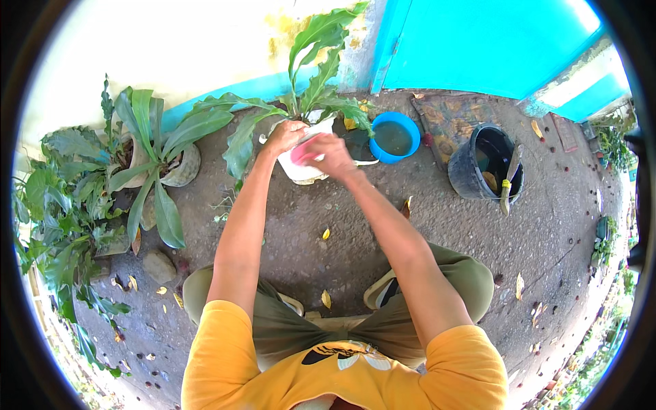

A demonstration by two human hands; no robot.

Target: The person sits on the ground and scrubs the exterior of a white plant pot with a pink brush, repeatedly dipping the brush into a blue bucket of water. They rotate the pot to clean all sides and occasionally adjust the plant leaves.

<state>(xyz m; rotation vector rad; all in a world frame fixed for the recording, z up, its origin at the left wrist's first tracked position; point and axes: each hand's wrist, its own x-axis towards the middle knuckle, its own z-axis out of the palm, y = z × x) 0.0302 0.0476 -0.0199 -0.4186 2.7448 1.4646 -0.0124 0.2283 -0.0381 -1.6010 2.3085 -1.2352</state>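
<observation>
A leafy green plant (pixel 320 89) grows from a white pot (pixel 302 171) in front of me, near the wall. My left hand (pixel 288 136) rests at the upper left of the pot's rim; whether its fingers grip the rim is not clear. My right hand (pixel 333 155), slightly blurred, holds a pink cloth or sponge (pixel 309 148) against the pot's white side. Just right of the pot stands a round blue basin (pixel 394 137) with murky water in it.
A dark bucket (pixel 464 171) at the right holds liquid, with a yellow-banded brush or stick (pixel 508 182) across its rim. Potted plants (pixel 182 166) crowd the left, near a stone (pixel 159 266). A worn mat (pixel 456 123) lies before the turquoise door (pixel 471 46). Fallen leaves dot the ground.
</observation>
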